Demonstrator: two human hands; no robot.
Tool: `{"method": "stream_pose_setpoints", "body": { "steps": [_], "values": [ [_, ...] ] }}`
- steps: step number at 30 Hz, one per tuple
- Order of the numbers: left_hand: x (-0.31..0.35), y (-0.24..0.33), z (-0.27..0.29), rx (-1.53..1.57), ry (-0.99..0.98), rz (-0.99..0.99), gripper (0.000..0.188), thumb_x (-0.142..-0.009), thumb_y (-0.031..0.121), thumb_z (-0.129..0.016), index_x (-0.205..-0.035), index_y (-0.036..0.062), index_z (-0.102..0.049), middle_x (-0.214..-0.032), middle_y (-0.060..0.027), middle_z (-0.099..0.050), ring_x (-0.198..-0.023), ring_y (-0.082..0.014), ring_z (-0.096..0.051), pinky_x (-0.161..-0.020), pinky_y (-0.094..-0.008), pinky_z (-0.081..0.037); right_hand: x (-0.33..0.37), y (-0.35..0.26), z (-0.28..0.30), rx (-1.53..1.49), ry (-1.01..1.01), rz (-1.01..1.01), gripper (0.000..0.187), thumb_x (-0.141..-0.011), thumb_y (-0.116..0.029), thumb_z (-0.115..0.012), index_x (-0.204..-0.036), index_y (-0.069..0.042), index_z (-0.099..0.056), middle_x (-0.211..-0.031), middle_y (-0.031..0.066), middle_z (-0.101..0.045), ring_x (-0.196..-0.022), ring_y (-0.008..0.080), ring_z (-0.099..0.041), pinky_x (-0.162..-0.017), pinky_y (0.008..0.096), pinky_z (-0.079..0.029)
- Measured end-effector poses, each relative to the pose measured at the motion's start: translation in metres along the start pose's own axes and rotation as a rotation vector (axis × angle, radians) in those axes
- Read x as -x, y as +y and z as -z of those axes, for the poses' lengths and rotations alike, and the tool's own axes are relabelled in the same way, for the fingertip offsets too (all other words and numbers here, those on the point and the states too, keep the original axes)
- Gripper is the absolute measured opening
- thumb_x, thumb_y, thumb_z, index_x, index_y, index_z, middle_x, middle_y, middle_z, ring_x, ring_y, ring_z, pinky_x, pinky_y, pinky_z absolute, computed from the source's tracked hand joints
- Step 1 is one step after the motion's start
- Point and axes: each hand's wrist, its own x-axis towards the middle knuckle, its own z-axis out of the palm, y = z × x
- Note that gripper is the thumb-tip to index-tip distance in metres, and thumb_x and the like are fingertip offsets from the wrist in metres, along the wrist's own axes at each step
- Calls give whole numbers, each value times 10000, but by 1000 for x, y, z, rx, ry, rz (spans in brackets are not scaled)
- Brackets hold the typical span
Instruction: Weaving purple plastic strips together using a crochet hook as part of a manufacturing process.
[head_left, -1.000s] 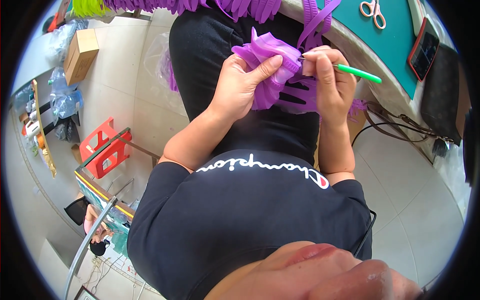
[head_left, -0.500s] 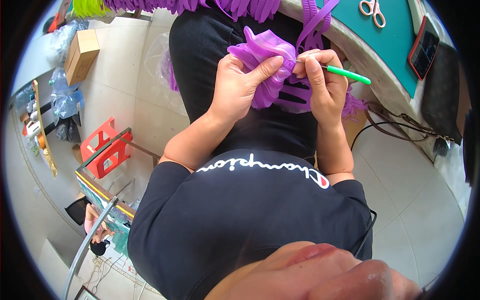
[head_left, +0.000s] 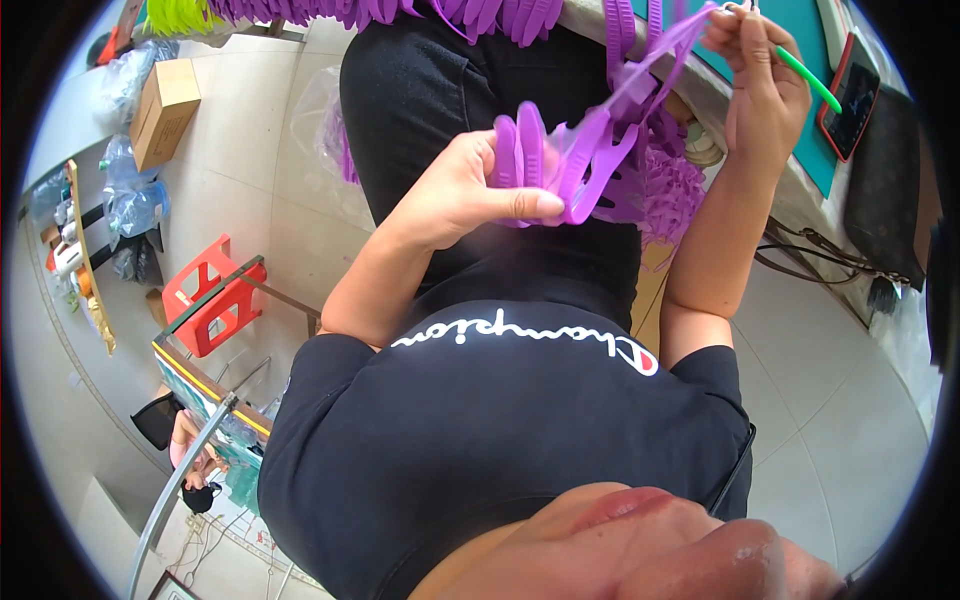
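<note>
Our left hand [head_left: 465, 190] pinches a bundle of purple plastic strips [head_left: 575, 165] between thumb and fingers, above our lap. Our right hand [head_left: 760, 75] is raised near the table edge [head_left: 640, 45], fingers closed on a green hook tool [head_left: 810, 80] and on one purple strand [head_left: 665, 60] running taut from the bundle. More purple strips hang along the table edge. A red plastic stool [head_left: 210, 295] stands on the floor, well apart.

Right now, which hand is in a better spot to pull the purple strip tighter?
Probably the right hand. It is raised, pinching the purple strip's end along with a green tool, while the left hand grips the folded purple bundle lower down.
</note>
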Motion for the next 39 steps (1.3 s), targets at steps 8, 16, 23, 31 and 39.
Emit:
{"method": "stream_pose_setpoints", "body": {
  "steps": [8, 16, 23, 31, 39],
  "values": [
    [-22, -2, -15, 209, 280, -385, 171, -870, 101, -691, -974, 0, -599, -839, -80, -674, -713, -123, -662, -662, -235, -546, 74, -4, -25, 161, -130, 183, 115, -955, -85, -547, -966, 26, -576, -850, 134, -639, -675, 158, -571, -625, 256, -469],
    [-28, -5, -20, 153, 346, -472, 141, -874, 104, -687, -949, 8, -617, -819, -66, -677, -712, -105, -654, -668, -223, -534, 101, -14, -39, 431, -406, 553, 162, -830, -26, -689, -972, 0, -616, -859, 154, -652, -749, 248, -644, -646, 307, -517],
    [-27, -6, -21, 105, 355, -484, 134, -873, 110, -691, -936, 10, -629, -799, -56, -680, -711, -97, -650, -672, -216, -528, 103, -19, -40, 543, -382, 574, 122, -798, -13, -705, -897, -5, -635, -847, 140, -640, -740, 238, -628, -633, 304, -505],
    [-26, -7, -12, 49, 351, -467, 168, -863, 101, -703, -970, 3, -618, -819, -55, -679, -745, -94, -650, -684, -225, -529, 93, -50, -29, 188, -489, -283, 78, -899, -36, -605, -877, 35, -627, -780, 89, -632, -679, 145, -569, -629, 266, -452],
    [-21, -7, -12, -9, 293, -392, 228, -820, 108, -750, -974, 13, -611, -812, -38, -671, -722, -81, -630, -662, -230, -518, 92, -19, -35, -110, -351, -342, 215, -827, 29, -692, -837, -30, -485, -810, 51, -621, -755, 86, -582, -671, 215, -480]
  ]
}}
